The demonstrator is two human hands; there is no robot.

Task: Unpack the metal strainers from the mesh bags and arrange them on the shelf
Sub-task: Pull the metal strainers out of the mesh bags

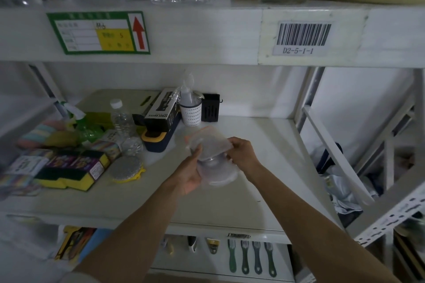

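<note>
Metal shows through the translucent bag (pixel 210 145) we hold at the frame's centre, above the shelf (pixel 253 145). Our left hand (pixel 189 171) cups the strainer (pixel 212 163) from below, fingers curled around it; our right hand (pixel 241 153) pinches the bag's edge, fingers narrow.

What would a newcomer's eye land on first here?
Most likely both hands, left and right, meeting mid-frame over the shelf with a grip on a bag that has a strainer inside. Next, the red arrow label and barcode on the beam above, then the sponges piled at left.
</note>
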